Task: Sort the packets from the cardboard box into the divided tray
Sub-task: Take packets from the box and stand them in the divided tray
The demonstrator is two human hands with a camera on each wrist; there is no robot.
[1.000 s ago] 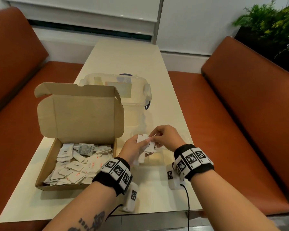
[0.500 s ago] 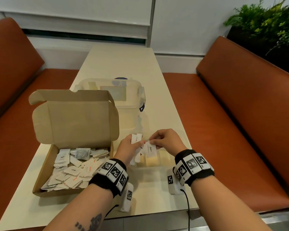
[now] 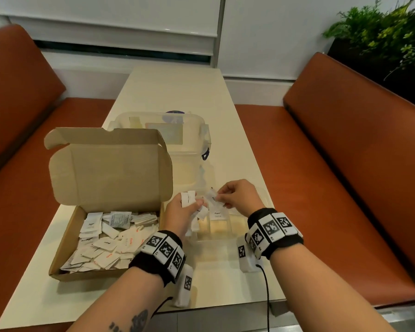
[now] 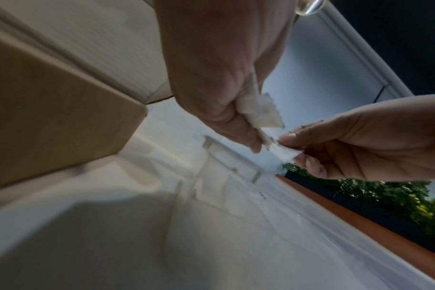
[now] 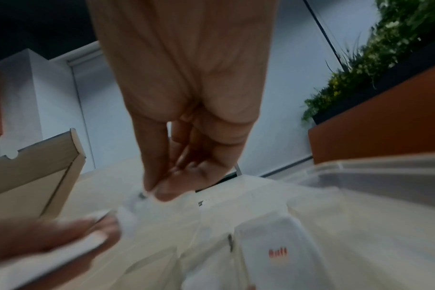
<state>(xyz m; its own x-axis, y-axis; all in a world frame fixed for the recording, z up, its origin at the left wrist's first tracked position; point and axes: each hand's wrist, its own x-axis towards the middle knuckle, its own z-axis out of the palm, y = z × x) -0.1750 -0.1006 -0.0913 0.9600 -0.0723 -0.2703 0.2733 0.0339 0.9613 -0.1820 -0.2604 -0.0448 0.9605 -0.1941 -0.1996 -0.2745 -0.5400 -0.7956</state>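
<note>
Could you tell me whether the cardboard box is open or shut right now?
Open: the cardboard box has its lid flap standing upright, and loose packets show inside.

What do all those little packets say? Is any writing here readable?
"Pepper": black print on a packet in the divided tray.
"Pepper": on a packet in the cardboard box.
Red print on other box packets: too blurred.
Packet pinched by the right hand: unreadable.
Wristband squares: patterns, not words.

Table (image 3: 237,130): box (image 3: 65,238), tray (image 3: 266,200), tub (image 3: 201,125).
</note>
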